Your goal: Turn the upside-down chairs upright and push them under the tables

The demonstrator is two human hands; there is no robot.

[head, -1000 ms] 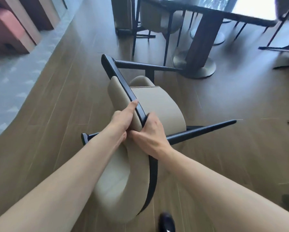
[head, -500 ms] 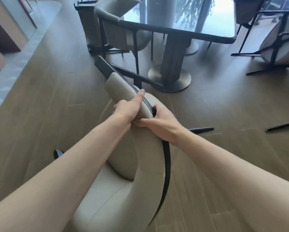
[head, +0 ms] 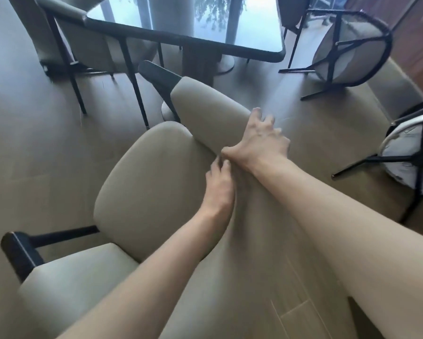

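Beige chair [head: 151,182], upright on the wooden floor [head: 46,148] just before the glass-topped table [head: 205,28], its curved backrest gripped by the right hand [head: 259,143] with fingers curled over the top edge, the left hand [head: 219,184] resting loose-fingered against its inner face; two overturned chairs [head: 347,50] lying to the right.

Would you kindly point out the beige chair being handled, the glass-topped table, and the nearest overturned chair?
beige chair [head: 142,184], head view, seat cushion.
glass-topped table [head: 254,33], head view, glass top.
overturned chair [head: 401,148], head view, seat underside.
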